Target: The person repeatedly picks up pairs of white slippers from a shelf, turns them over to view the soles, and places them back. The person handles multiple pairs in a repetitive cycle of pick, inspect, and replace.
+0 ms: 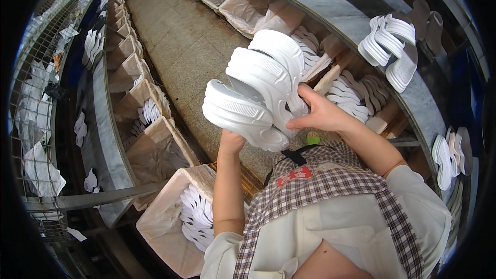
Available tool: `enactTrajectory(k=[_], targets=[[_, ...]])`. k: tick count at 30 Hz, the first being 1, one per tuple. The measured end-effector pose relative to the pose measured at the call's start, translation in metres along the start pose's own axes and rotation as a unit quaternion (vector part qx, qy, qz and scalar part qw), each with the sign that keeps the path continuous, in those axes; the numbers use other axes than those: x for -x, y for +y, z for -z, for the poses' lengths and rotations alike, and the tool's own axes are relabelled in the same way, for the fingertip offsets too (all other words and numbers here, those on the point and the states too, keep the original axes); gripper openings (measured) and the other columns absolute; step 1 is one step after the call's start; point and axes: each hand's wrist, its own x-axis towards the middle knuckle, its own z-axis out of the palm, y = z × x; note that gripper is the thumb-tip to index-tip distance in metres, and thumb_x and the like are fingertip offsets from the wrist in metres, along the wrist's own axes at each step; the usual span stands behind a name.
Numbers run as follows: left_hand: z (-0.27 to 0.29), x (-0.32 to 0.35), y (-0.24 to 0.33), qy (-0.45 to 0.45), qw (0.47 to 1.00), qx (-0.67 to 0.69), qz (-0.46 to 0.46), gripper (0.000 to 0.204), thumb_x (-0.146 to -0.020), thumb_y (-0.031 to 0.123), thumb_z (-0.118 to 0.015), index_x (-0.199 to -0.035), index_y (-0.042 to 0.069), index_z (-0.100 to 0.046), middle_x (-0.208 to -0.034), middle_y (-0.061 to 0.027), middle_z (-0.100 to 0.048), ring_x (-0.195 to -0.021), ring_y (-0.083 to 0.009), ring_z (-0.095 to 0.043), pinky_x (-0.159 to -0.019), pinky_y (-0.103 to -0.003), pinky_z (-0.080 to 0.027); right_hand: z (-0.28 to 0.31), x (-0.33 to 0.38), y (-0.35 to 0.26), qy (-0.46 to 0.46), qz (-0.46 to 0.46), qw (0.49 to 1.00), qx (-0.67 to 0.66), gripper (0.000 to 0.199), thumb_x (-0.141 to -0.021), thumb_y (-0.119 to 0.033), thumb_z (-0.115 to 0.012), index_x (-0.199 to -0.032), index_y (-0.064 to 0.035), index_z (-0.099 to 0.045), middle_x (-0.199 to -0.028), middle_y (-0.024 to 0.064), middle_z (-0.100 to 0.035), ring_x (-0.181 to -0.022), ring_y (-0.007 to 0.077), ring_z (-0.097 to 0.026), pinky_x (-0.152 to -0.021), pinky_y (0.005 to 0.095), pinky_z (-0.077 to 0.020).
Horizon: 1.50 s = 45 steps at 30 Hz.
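Observation:
Several chunky white shoe soles [266, 72] are held up in front of my body, stacked against each other and tilted. My right hand [320, 111] grips the right side of the stack, thumb pressed on the near edge. From below, my left hand [232, 142] holds the left-hand sole; its fingers are mostly hidden behind it. Below and to the left, a cloth-lined bin [160, 217] holds many white soles [197, 219]. Beyond my right hand, more white soles [347, 98] lie in another bin beside grey-brown ones [369, 90].
A long shelf [330, 8] on the right carries piles of white soles [390, 46]. Lined bins [150, 139] run along the left under a grey shelf [111, 150], beside a wire rack [39, 108]. Between the rows is a tiled aisle [178, 36].

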Motion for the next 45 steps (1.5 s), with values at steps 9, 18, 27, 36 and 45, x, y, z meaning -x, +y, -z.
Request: enactTrajectory(k=[9,18,27,36,45], targets=[[0.023,-0.011,-0.027,-0.022,0.997,-0.063,-0.026,0.048,-0.085,0.017,-0.065,-0.128,0.003,-0.049,-0.124,-0.0101,-0.056,-0.11,-0.0209,-0.056,-0.093,-0.035,-0.047,0.005,-0.003,0.0,0.019,0.093,0.988,0.122,0.072,-0.067,-0.021,-0.076,-0.127,0.003,-0.045,-0.126,0.0206,-0.046,-0.12,0.0316,-0.043,-0.102,0.0377,-0.0328],[0.002,-0.021,0.003,0.001,1.0,0.018,-0.015,0.048,-0.088,0.02,-0.062,-0.13,0.002,-0.047,-0.125,-0.0111,-0.055,-0.111,-0.021,-0.055,-0.092,-0.034,-0.048,0.007,-0.009,0.006,0.039,0.127,0.97,0.206,0.07,-0.064,-0.024,-0.074,-0.123,0.0036,-0.047,-0.127,0.021,-0.044,-0.121,0.0369,-0.036,-0.102,0.0418,-0.0301],[-0.002,-0.022,0.007,0.007,0.999,0.045,-0.01,0.048,-0.09,0.022,-0.058,-0.131,0.002,-0.045,-0.127,-0.012,-0.054,-0.112,-0.0211,-0.055,-0.092,-0.033,-0.049,0.003,-0.01,0.003,0.037,0.118,0.962,0.242,0.072,-0.064,-0.024,-0.073,-0.122,0.0074,-0.044,-0.135,0.0244,-0.036,-0.124,0.0394,-0.033,-0.105,0.0422,-0.0295],[-0.032,0.002,0.014,0.041,0.994,0.098,-0.02,0.048,-0.092,0.025,-0.054,-0.133,0.002,-0.043,-0.129,-0.0129,-0.052,-0.113,-0.0212,-0.055,-0.091,-0.032,-0.049,0.003,-0.022,0.002,0.075,0.208,0.929,0.297,0.077,-0.064,-0.017,-0.077,-0.131,-0.0015,-0.041,-0.139,0.0182,-0.036,-0.127,0.0361,-0.033,-0.106,0.0426,-0.0305],[-0.072,0.007,0.045,0.146,0.963,0.211,0.087,0.049,-0.096,0.036,-0.047,-0.131,0.002,-0.045,-0.119,-0.0115,-0.059,-0.104,-0.0204,-0.061,-0.082,-0.03,-0.054,0.033,-0.04,0.014,-0.046,0.115,0.992,-0.015,0.044,-0.081,0.008,-0.045,-0.116,-0.0104,-0.064,-0.137,0.0066,-0.046,-0.126,0.0227,-0.042,-0.107,0.0362,-0.0333]])
